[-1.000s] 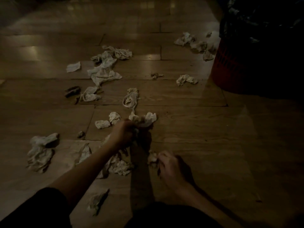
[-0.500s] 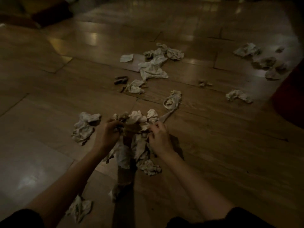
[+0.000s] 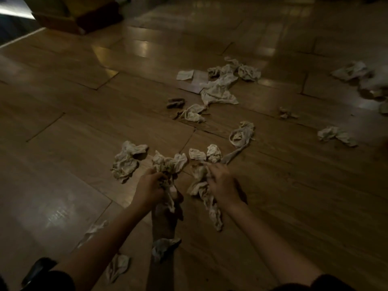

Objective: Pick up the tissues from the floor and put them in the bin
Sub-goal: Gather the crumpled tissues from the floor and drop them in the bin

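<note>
Crumpled white tissues lie scattered over a dim wooden floor. My left hand (image 3: 150,186) is closed around a bunch of tissues (image 3: 169,163) that sticks up above the fist and hangs below it. My right hand (image 3: 223,182) grips a long strip of tissues (image 3: 206,198) trailing down toward me. Two small wads (image 3: 204,154) sit just beyond my right fingers. A larger wad (image 3: 127,161) lies left of my left hand. The bin is out of view.
More tissues lie farther off: a twisted loop (image 3: 241,135), a spread-out pile (image 3: 220,91), a flat sheet (image 3: 185,74), clumps at the right edge (image 3: 350,71). Loose pieces (image 3: 163,246) lie near my arms. A dark box-like thing (image 3: 84,15) stands at the far left.
The view swung left, so the red bin left the frame. My right hand came up to the tissues and closed on a strip; both hands now sit slightly apart, each with tissues.
</note>
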Action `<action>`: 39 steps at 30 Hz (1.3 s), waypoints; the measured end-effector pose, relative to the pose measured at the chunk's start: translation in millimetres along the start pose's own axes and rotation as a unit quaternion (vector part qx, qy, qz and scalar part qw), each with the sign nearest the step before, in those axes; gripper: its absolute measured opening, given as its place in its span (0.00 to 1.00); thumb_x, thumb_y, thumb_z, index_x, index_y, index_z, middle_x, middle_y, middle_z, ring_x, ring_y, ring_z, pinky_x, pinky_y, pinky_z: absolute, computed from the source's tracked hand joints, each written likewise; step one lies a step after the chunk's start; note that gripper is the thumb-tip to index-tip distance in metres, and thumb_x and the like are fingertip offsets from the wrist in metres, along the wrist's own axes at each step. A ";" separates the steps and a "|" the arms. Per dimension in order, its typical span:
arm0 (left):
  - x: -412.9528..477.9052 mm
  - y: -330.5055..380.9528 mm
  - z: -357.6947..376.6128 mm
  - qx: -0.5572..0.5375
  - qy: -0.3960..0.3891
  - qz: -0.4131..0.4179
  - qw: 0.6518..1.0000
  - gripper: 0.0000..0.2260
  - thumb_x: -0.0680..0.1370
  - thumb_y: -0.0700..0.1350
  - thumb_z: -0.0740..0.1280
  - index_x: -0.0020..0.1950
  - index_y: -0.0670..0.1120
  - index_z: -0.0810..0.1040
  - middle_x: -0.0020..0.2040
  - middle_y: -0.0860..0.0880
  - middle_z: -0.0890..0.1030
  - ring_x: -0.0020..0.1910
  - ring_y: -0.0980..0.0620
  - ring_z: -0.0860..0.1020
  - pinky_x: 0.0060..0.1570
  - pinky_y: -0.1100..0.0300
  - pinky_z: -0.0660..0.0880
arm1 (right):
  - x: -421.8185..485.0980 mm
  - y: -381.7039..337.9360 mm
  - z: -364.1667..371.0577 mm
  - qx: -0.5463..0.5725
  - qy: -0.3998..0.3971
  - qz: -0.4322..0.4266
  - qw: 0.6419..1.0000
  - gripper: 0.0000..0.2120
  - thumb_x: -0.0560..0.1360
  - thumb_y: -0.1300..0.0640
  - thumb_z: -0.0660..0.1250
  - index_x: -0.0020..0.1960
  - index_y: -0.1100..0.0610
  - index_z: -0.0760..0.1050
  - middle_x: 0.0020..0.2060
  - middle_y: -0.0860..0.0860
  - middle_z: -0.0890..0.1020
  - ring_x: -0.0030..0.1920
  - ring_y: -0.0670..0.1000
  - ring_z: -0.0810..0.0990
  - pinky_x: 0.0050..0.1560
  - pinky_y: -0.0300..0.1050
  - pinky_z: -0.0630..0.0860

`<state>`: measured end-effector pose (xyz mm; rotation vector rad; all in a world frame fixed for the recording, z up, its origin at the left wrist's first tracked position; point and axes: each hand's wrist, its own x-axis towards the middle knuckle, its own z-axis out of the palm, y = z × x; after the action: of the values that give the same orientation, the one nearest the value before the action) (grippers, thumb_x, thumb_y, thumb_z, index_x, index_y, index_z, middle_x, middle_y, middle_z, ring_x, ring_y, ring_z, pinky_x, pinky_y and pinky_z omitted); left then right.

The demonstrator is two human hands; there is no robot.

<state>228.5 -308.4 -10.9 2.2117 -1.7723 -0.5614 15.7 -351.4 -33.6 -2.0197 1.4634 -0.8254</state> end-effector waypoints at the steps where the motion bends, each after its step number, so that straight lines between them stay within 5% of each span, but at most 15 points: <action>1: 5.2 3.9 -4.7 -0.018 0.014 0.000 1.000 0.16 0.69 0.35 0.68 0.56 0.42 0.78 0.55 0.42 0.74 0.53 0.42 0.75 0.45 0.59 0.70 | 14.2 -0.3 -5.6 0.004 0.020 0.007 1.000 0.14 0.72 0.68 0.63 0.58 0.62 0.75 0.51 0.60 0.79 0.54 0.59 0.74 0.51 0.46 0.71; 4: 15.4 19.9 -14.0 -0.057 0.056 0.023 0.997 0.16 0.68 0.34 0.67 0.55 0.42 0.79 0.53 0.41 0.75 0.51 0.42 0.75 0.46 0.55 0.73 | 55.1 7.4 -15.6 -0.036 0.041 0.031 0.998 0.18 0.72 0.66 0.66 0.61 0.60 0.73 0.55 0.59 0.77 0.58 0.60 0.72 0.56 0.51 0.71; 9: 29.4 34.3 -10.1 -0.073 0.092 0.038 0.992 0.16 0.67 0.34 0.68 0.55 0.41 0.79 0.53 0.41 0.76 0.50 0.41 0.75 0.42 0.55 0.73 | 56.4 17.9 -3.0 -0.196 -0.086 0.097 0.972 0.21 0.75 0.58 0.65 0.67 0.50 0.67 0.69 0.53 0.67 0.68 0.63 0.61 0.66 0.62 0.61; 15: 29.9 45.6 3.4 -0.044 0.080 0.074 0.993 0.16 0.68 0.33 0.67 0.55 0.41 0.79 0.53 0.41 0.75 0.52 0.42 0.74 0.44 0.58 0.70 | 21.7 25.5 3.2 -0.135 0.011 0.031 0.990 0.23 0.71 0.73 0.58 0.64 0.59 0.71 0.58 0.59 0.77 0.60 0.61 0.71 0.60 0.53 0.69; 19: 36.7 77.7 7.4 -0.019 0.075 0.165 0.983 0.14 0.67 0.33 0.67 0.51 0.42 0.80 0.49 0.41 0.76 0.49 0.42 0.74 0.43 0.54 0.71 | 14.0 39.5 -30.3 -0.093 0.055 0.073 0.992 0.23 0.69 0.76 0.58 0.61 0.62 0.74 0.57 0.59 0.78 0.59 0.62 0.72 0.58 0.53 0.71; 29: 64.3 292.0 5.7 -0.094 0.060 0.410 0.905 0.13 0.67 0.37 0.66 0.50 0.43 0.80 0.52 0.39 0.77 0.50 0.39 0.75 0.46 0.52 0.74 | -1.0 44.7 -244.1 -0.130 0.253 0.051 0.957 0.24 0.65 0.77 0.64 0.59 0.63 0.76 0.52 0.61 0.80 0.54 0.61 0.76 0.56 0.55 0.74; 39: 50.0 563.4 -59.0 -0.138 0.120 0.579 0.795 0.13 0.68 0.36 0.67 0.51 0.42 0.80 0.53 0.36 0.77 0.51 0.36 0.75 0.49 0.48 0.76 | -1.1 41.1 -493.9 -0.266 0.429 0.022 0.863 0.22 0.69 0.73 0.63 0.62 0.61 0.73 0.50 0.60 0.79 0.52 0.59 0.74 0.52 0.46 0.70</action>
<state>-229.3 -487.9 274.8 0.6540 -2.2415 -0.1869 -369.7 -387.4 276.0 -2.0556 2.4335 -1.5660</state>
